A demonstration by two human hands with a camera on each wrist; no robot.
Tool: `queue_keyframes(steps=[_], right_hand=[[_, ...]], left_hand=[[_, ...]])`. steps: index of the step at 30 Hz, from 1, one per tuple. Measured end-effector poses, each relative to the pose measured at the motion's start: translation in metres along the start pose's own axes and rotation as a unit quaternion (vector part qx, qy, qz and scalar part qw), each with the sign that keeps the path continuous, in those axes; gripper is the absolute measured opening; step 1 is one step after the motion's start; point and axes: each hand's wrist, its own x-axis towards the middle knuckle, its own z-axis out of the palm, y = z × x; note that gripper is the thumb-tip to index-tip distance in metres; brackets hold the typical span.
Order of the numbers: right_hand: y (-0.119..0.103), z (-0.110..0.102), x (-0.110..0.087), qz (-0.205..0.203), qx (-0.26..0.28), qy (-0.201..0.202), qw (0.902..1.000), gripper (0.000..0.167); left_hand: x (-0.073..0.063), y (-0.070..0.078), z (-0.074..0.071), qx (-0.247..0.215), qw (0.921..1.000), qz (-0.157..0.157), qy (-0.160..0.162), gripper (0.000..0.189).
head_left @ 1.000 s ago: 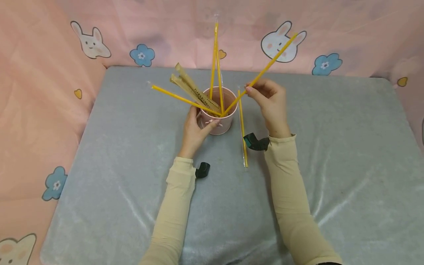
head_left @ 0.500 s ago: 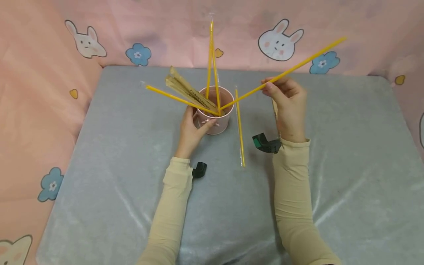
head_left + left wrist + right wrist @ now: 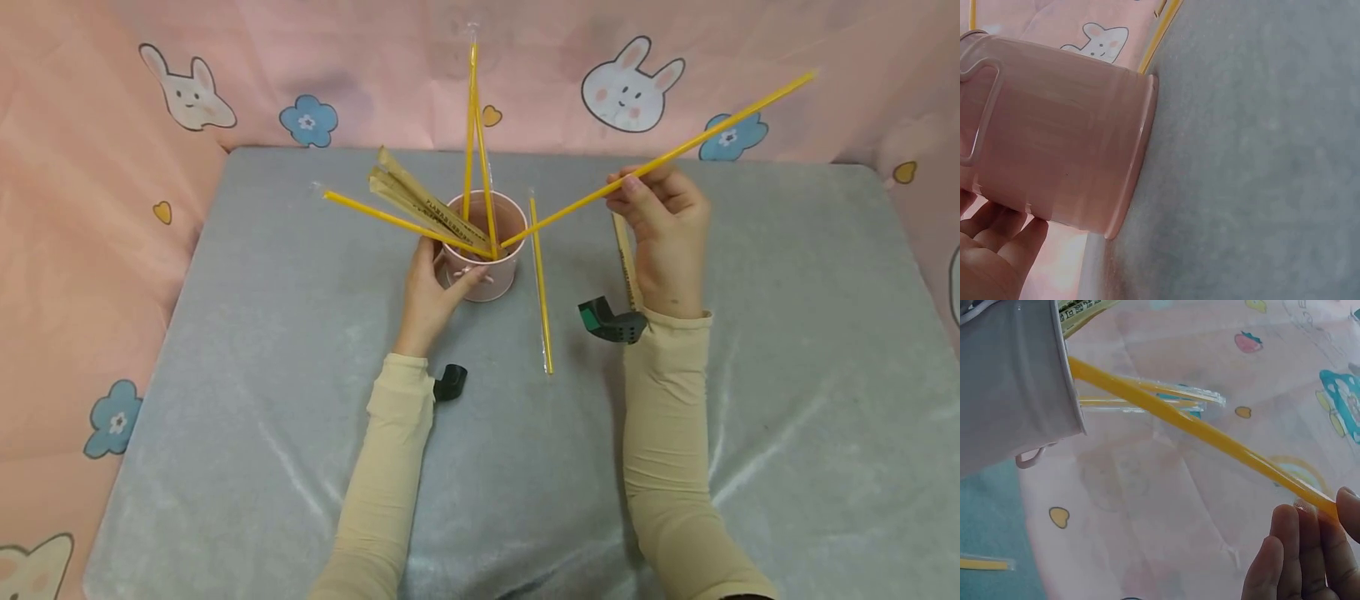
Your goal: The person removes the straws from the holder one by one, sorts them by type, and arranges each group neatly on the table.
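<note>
My left hand (image 3: 431, 300) holds a small pink metal bucket (image 3: 491, 286) by its side, the thumb across the front below the rim. In the left wrist view the bucket (image 3: 1066, 131) appears with fingers along its wall. Between thumb and fingers, my right hand (image 3: 667, 242) pinches a yellow drinking straw (image 3: 720, 127) partway along. This straw slants up to the right, its lower end at the bucket's mouth; in the right wrist view the straw (image 3: 1210, 434) runs from the rim to the fingertips. Other wrapped yellow straws (image 3: 469, 133) and brown printed paper sleeves (image 3: 420, 196) lean inside the bucket.
Another wrapped yellow straw (image 3: 542, 287) lies on the grey cloth-covered table (image 3: 525, 467), right of the bucket. A brown paper sleeve (image 3: 624, 254) lies partly hidden by the right hand. A pink curtain (image 3: 405, 67) with rabbits and flowers hangs behind.
My right hand has moved right, and the pinched straw has swung lower to the right, its lower end staying at the bucket. The left hand still holds the bucket in about the same place.
</note>
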Motion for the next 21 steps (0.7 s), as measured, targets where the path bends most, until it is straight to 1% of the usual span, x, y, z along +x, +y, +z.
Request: queue_keyframes(steps=[2,6,11,15,18,20,21], right_hand=[[-0.002,-0.001,0.000,0.012,0.016,0.009,0.9998,0.011],[-0.005,-0.003,0.000,0.014,0.033,0.019,0.9992,0.012],[-0.007,-0.005,0.001,0.012,0.064,0.030,0.9974,0.014],[-0.009,-0.007,0.001,-0.010,0.057,0.026,0.9980,0.013],[-0.011,-0.010,0.002,-0.023,0.051,0.031,0.9979,0.015],[-0.012,-0.013,0.002,-0.027,0.062,0.040,0.9969,0.018],[-0.013,-0.014,0.002,-0.035,0.057,0.041,0.9969,0.019]], left_hand=[[-0.002,0.009,-0.001,0.000,1.0000,-0.003,-0.002,0.073],[-0.005,0.029,-0.002,0.003,0.9999,-0.008,-0.005,0.070],[-0.006,0.032,-0.003,0.007,0.9999,-0.010,-0.007,0.070],[-0.006,0.032,-0.003,0.006,0.9999,-0.013,-0.006,0.070],[-0.007,0.032,-0.003,0.004,0.9998,-0.016,-0.005,0.069],[-0.006,0.032,-0.003,0.005,0.9998,-0.017,-0.005,0.069],[-0.006,0.032,-0.003,0.005,0.9998,-0.018,-0.005,0.070]])
